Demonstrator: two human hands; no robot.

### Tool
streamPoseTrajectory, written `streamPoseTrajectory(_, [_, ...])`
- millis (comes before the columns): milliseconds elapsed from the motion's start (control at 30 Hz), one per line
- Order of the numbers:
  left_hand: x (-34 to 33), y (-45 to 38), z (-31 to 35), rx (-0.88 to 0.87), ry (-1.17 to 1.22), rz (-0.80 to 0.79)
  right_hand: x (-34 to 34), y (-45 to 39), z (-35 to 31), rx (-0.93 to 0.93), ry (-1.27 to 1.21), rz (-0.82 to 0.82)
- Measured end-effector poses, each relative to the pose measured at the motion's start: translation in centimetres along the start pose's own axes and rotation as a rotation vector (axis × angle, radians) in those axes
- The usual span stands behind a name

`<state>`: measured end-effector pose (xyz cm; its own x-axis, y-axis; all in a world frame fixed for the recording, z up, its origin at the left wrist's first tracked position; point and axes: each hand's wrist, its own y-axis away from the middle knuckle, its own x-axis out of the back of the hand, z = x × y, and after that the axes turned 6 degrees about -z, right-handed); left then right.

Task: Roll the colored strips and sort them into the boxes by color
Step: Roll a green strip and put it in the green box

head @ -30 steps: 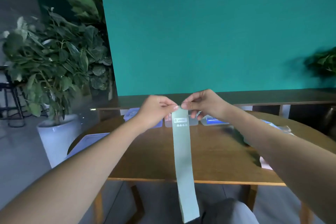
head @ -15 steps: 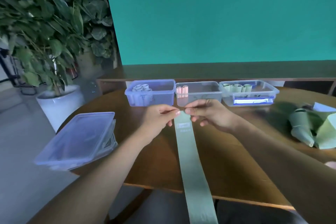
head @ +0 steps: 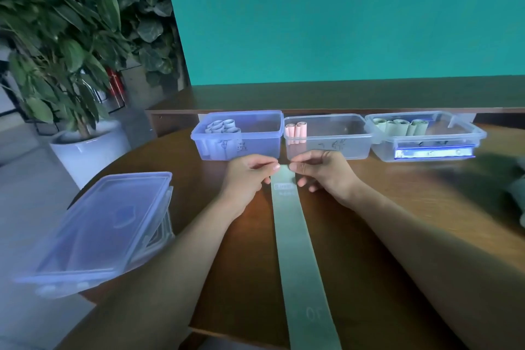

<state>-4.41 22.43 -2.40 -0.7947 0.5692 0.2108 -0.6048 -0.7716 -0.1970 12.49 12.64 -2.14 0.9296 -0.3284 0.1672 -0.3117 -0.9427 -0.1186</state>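
A pale green strip [head: 295, 236] lies flat along the worktop [head: 397, 207], running from its near edge to the hands. The left hand [head: 247, 176] pinches its far left corner, the right hand [head: 321, 173] its far right corner. Just beyond stand three boxes: blue [head: 238, 136] with bluish rolls, clear [head: 326, 136] with pink rolls, clear [head: 426, 136] with green rolls. Lids [head: 99, 233] are stacked at the left.
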Motion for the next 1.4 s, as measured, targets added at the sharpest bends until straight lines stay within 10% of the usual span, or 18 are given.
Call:
streamPoseTrajectory(733, [1.4, -2.9, -2.3, 0.007, -0.206, 0.252, -1.4, -0.4, 0.7, 0.025, 0.286, 0.032])
streamPoseTrajectory(1400, [1.6, 16.0, 2.7, -0.081, -0.369, -0.206, -1.7, 16.2, -1.5, 0.139, 0.348, -0.235])
